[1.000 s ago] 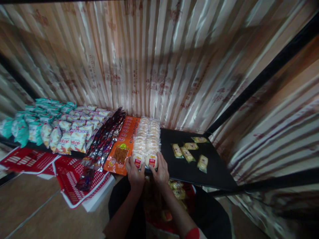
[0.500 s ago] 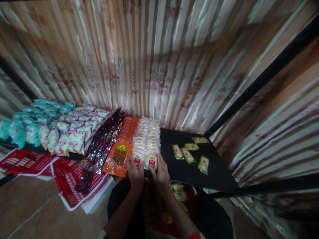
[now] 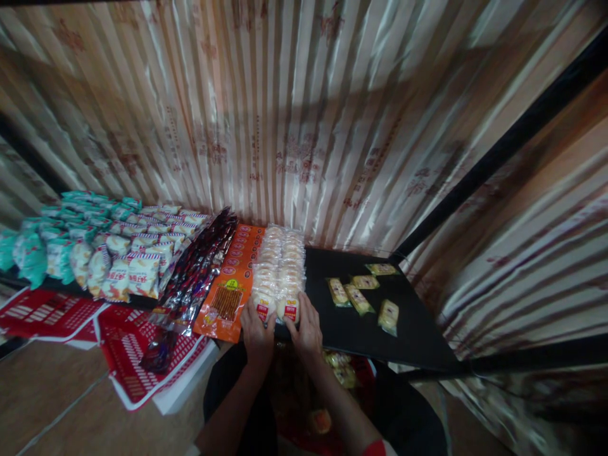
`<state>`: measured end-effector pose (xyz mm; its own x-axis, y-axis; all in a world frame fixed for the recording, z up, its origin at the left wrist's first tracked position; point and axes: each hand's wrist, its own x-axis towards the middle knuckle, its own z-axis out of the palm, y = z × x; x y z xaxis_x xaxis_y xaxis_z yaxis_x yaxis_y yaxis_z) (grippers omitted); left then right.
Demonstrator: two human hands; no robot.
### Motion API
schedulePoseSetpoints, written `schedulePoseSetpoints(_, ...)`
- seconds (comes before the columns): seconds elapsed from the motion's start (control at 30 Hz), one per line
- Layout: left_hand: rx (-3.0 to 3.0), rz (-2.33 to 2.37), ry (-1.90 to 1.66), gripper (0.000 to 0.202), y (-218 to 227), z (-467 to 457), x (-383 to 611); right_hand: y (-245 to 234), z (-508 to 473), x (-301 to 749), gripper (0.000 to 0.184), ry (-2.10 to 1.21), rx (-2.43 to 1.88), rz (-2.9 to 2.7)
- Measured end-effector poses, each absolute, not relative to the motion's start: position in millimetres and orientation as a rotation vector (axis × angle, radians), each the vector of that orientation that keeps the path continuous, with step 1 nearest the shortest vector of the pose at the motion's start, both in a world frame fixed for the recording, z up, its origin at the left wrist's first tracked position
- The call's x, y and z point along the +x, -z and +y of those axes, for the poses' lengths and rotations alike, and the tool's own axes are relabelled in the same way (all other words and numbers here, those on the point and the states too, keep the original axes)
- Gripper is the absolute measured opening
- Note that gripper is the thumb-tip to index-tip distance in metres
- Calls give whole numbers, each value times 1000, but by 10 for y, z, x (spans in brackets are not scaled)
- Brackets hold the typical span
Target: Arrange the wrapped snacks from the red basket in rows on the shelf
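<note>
Left hand (image 3: 258,334), right hand (image 3: 308,330), white packets (image 3: 291,272), unmoved

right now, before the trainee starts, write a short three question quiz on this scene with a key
1. What do the left hand and right hand both touch?
a) teal bags
b) white round snacks
c) a red basket

2. True or false: the orange packet lies between the dark shiny packets and the white round snacks.

3. How many yellow packets lie on the black shelf?

Key: 1 b; 2 true; 3 five.
</note>
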<state>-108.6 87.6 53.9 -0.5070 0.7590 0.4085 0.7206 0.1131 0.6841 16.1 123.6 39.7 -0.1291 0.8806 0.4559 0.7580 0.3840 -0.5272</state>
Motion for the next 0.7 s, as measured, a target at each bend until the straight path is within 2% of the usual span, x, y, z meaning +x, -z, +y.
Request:
schedulePoseSetpoints(0.33,1721,2520,-1296,71,-480,812,-1041,-400,1220,171,65,-222,-1434,-1906)
schedulePoseSetpoints(0.7,1784,2539,-1307,57,-566,801,-1092,-390,1221,169,64,-194,-1440,-1921)
